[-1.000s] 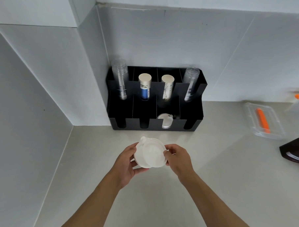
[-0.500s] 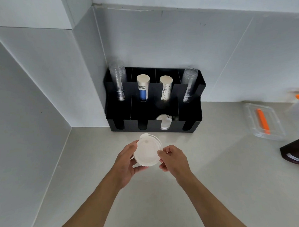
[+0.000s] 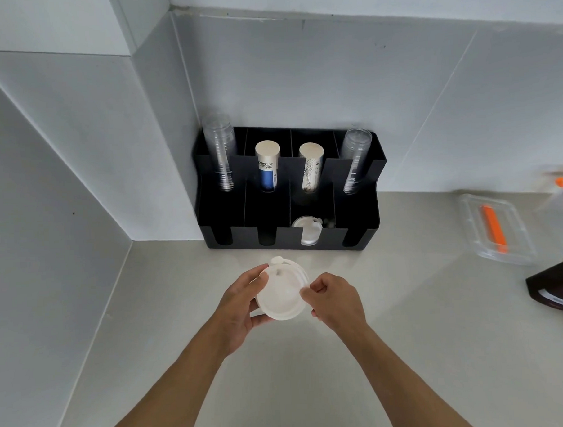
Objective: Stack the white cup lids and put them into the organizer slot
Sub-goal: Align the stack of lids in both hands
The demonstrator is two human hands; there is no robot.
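A stack of white cup lids [image 3: 282, 292] is held in the air above the counter, a little in front of the black organizer [image 3: 288, 242]. My left hand [image 3: 237, 304] grips the stack's left rim, thumb below and fingers above. My right hand [image 3: 335, 299] pinches the right rim with curled fingers. More white lids [image 3: 307, 230] lie in the organizer's third front slot from the left. The other front slots look dark and I cannot see into them.
The organizer stands in the wall corner with clear cup stacks [image 3: 221, 158] and paper cup stacks [image 3: 267, 168] in its back row. A clear lidded box with an orange item [image 3: 493, 230] and a dark brown package [image 3: 557, 285] lie on the counter at right.
Both hands and the lid stack have stayed in nearly the same spot; the stack has tilted slightly and the right fingers have shifted along its rim.
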